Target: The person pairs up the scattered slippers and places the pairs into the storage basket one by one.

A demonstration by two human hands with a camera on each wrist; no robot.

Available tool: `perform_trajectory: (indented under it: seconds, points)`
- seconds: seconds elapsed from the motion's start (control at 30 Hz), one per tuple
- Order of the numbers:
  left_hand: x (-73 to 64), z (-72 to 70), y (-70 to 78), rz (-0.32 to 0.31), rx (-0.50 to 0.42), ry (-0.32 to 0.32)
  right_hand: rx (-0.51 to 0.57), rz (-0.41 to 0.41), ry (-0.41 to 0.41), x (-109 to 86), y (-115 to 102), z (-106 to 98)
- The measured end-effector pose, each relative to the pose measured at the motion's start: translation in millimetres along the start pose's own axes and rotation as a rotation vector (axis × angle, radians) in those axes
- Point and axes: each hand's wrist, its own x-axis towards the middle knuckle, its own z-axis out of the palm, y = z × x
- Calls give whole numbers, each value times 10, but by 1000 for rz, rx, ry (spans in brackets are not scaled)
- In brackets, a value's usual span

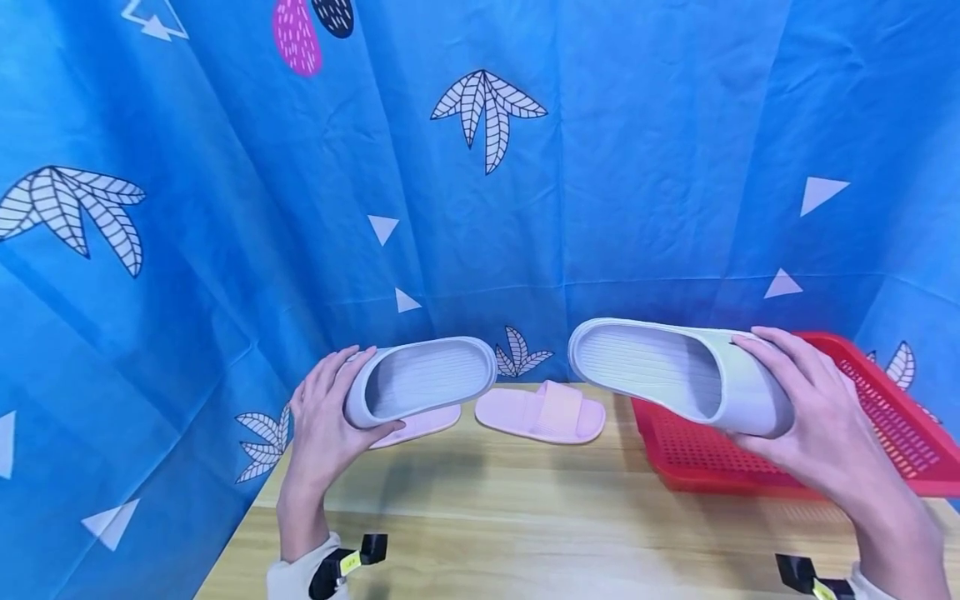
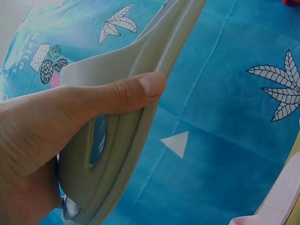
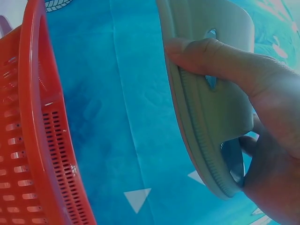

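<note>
My left hand (image 1: 326, 412) grips a pale grey slipper (image 1: 431, 379) by its strap end, thumb along the sole's edge in the left wrist view. Its heel points toward the middle. In my right hand (image 1: 810, 400) is a matching pale grey slipper (image 1: 645, 358), held the same way with its heel pointing left. Both slippers are raised above the wooden table, insoles facing the head camera. Behind them on the table lie two pink slippers: one pink slipper (image 1: 540, 412) shows whole, while the other pink slipper (image 1: 427, 425) is mostly hidden by the left grey one.
A red plastic basket (image 1: 667, 479) with perforated sides stands at the right of the wooden table (image 1: 525, 517), partly behind my right hand and its slipper. A blue patterned curtain (image 1: 637, 167) hangs along the back and left.
</note>
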Motion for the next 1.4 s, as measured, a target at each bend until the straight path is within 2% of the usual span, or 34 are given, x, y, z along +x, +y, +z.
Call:
perform_trajectory:
  seconds: [0.3,0.5,0.73,0.9,1.4]
  points:
    - [3,43,53,-26,-26,-24,-4,-4,10,21,-27,23]
    - [17,100,95,-3,-16,-9,-23,29,1,6,-33,26]
    - [31,202,164,47,-12,4,-11,17,-6,37,-50,32]
    - [59,262,212,60,-10,-10,-19,32,-9,22,-64,9]
    - [61,312,263,73,12,-17,-16,-15,-24,43,-122,135]
